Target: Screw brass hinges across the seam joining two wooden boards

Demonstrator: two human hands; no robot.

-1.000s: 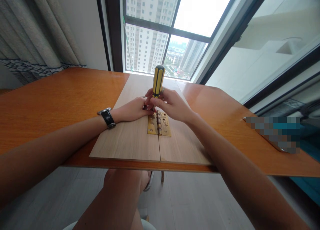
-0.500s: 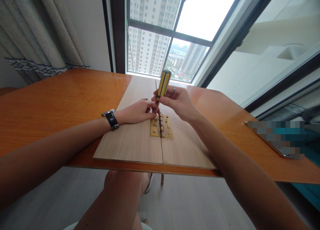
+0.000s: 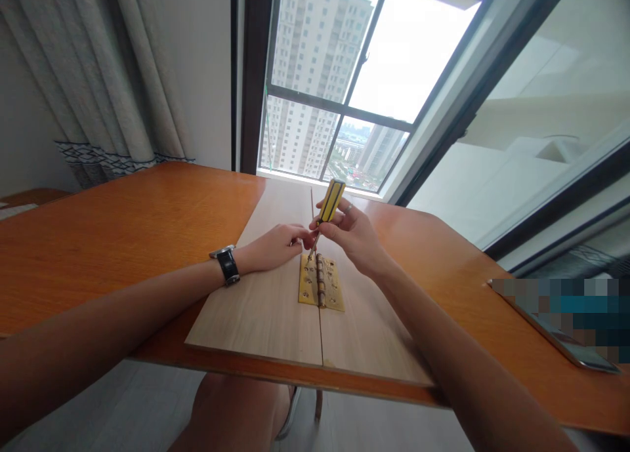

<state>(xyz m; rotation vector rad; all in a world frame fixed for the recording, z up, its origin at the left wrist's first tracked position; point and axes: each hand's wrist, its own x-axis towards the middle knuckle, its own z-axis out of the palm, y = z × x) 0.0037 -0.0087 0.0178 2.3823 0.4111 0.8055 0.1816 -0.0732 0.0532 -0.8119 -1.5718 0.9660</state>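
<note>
Head cam's the only view here, so going off that. The right hand (image 3: 357, 239) has a yellow and black screwdriver (image 3: 333, 203), thumb and fingers closed around the lower end of the handle. It's leaning a bit, handle up and toward the right, and the shaft slants down to the top part of the hinge's left plate. Can't tell if the tip is actually seated in a screw, way too small.

The left hand (image 3: 275, 247) is lying on the left board (image 3: 256, 308), fingers loosely bent, tips right by the shaft at the top edge of the hinge. Those tips are partly hidden, so I can't say whether they're pinching anything or how wide apart they are. There's a black-strapped watch (image 3: 228, 266) on that wrist, and a ring (image 3: 348, 208) on the right hand.

The brassy hinge (image 3: 321, 285) sits flat across the seam, one plate on the left board and the other on the right board (image 3: 364, 334). Both boards lie on an orange-brown wooden table (image 3: 147, 229), with a window (image 3: 378, 58) behind it and a grey curtain (image 3: 98, 65) off to the left.
</note>
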